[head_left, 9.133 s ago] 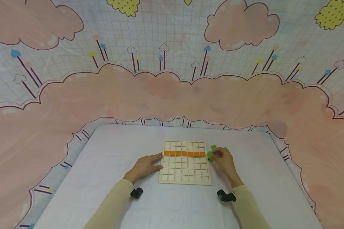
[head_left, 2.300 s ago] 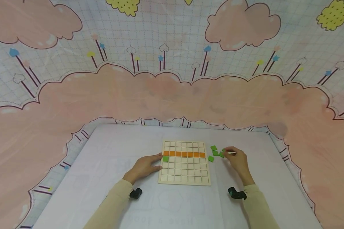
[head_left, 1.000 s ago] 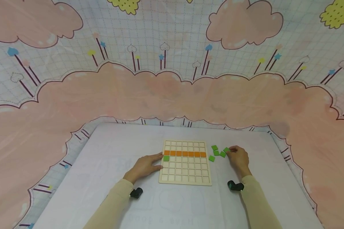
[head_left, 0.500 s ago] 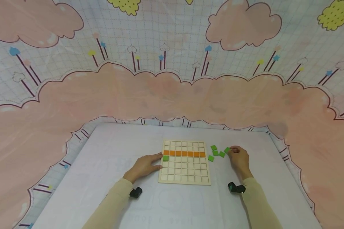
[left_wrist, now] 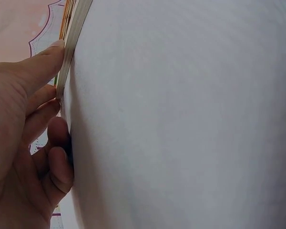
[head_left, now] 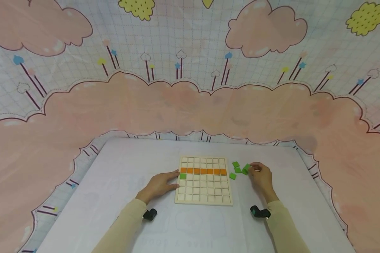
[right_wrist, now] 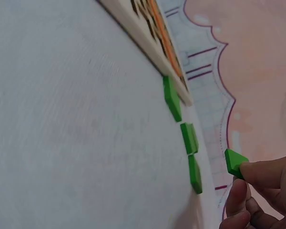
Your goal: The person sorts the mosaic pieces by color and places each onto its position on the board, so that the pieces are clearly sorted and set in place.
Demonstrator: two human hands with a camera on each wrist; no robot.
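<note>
A light wooden board (head_left: pixel 206 190) with a square grid lies on the table. One row is filled with orange tiles (head_left: pixel 203 171), and a single green tile (head_left: pixel 182 176) sits just below that row's left end. My left hand (head_left: pixel 158 184) touches the board's left edge, thumb and fingers extended in the left wrist view. To the right of the board, my right hand (head_left: pixel 262 178) pinches a green square tile (right_wrist: pixel 234 162) between thumb and fingers, raised off the table. Several loose green tiles (head_left: pixel 235 164) lie between that hand and the board.
The white tabletop (head_left: pixel 139 158) surrounds the board. Behind it hangs a patterned cloth (head_left: pixel 190 109) with clouds. A black wrist device (head_left: pixel 150 214) is on the left wrist, another black device (head_left: pixel 259 212) on the right.
The single green tile below the orange row appeared between the oldest frame and 2.3 s ago. Lately my right hand has drawn a green tile slightly rightward, then lifted it back leftward. My left hand stays.
</note>
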